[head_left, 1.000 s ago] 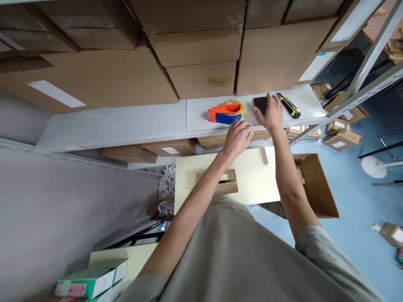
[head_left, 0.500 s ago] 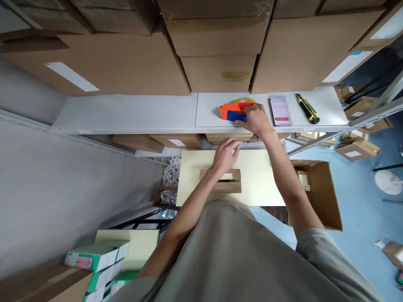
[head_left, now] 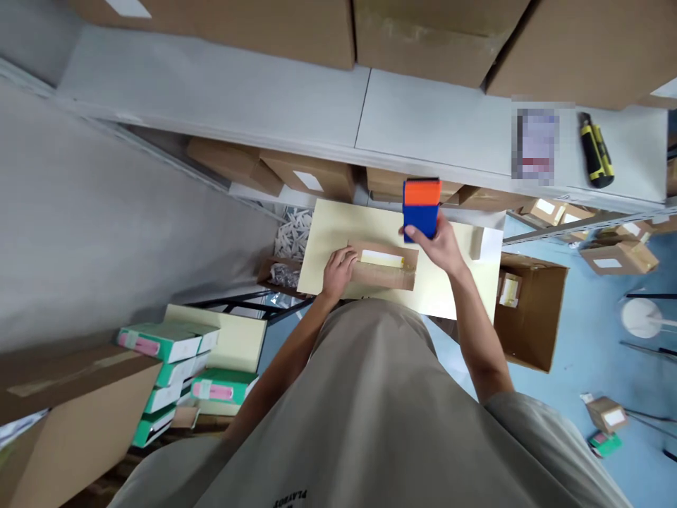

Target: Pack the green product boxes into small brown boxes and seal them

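My right hand [head_left: 438, 243] is closed around an orange and blue tape dispenser [head_left: 422, 212], held above the pale work table [head_left: 455, 282]. A small cardboard box [head_left: 383, 277] lies on that table, with a white and yellow strip showing along its top. My left hand [head_left: 339, 274] grips the left end of this box, fingers curled over its edge. The tape roll in the dispenser is hidden from this angle.
A shelf [head_left: 296, 113] ahead bears large cartons, a blurred-out flat item [head_left: 537, 144] and a yellow-black utility knife [head_left: 596, 149]. An open carton [head_left: 534, 317] stands right of the table. Green and white boxes [head_left: 169, 353] are stacked at the left.
My right hand has lifted the tape dispenser off the shelf and brought it down over the table. My left hand has moved down to the box's left end. The view has tilted downward.
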The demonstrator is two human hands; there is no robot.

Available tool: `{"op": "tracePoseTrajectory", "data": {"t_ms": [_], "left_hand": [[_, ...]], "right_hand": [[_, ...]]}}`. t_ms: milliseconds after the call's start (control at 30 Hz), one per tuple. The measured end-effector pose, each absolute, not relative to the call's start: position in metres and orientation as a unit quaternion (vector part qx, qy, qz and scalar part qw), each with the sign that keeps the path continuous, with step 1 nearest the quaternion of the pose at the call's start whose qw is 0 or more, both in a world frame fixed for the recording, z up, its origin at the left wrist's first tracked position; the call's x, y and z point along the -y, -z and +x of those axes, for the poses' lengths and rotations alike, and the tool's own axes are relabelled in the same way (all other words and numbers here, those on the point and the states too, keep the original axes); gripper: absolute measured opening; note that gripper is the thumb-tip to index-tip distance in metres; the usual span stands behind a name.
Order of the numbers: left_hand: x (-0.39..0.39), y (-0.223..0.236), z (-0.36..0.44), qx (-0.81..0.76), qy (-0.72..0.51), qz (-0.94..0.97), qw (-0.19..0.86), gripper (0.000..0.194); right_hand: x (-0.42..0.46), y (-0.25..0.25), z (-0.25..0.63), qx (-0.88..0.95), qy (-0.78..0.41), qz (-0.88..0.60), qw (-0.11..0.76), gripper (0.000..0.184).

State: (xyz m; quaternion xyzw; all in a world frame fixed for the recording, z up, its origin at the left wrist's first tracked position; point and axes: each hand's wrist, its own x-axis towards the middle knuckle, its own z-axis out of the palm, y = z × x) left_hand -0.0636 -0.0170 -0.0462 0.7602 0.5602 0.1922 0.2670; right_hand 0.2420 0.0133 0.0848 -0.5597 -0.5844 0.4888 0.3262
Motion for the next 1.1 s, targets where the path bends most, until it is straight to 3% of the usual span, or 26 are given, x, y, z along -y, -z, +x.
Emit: {"op": "tracePoseTrajectory", "data": {"t_ms": [133,267,333,500,767,1100], "left_hand": [[0.018,0.046,-0.054,-0.572,-0.195,0.75,0.27,0.035],[0.021,0.04,-0.052,-0.581,-0.222,0.726,0.294,0.032],[0.02,0.036,-0.051,-0.595,-0.282,0.663,0.357,0.037],[0.016,0.023,-0.05,-0.596,-0.359,0.439,0.569,0.071],[0.025,0.006,-0.055,-0.538,-0.363,0.422,0.633,0.041],[0.02,0.02,-0.054,-0.552,-0.388,0.429,0.6,0.019]], "right_hand": [[0.024,-0.052,0.212,0.468,-0.68,-0.486,0.288,0.072],[0.025,-0.031,0.199,0.469,-0.728,-0.459,0.201,0.071],[0.021,-0.03,0.198,0.488,-0.733,-0.441,0.173,0.067],[0.014,-0.037,0.2,0.515,-0.737,-0.423,0.117,0.059],[0.011,-0.039,0.201,0.503,-0.741,-0.435,0.096,0.062],[0.001,-0.063,0.196,0.546,-0.709,-0.443,0.043,0.059]]}}
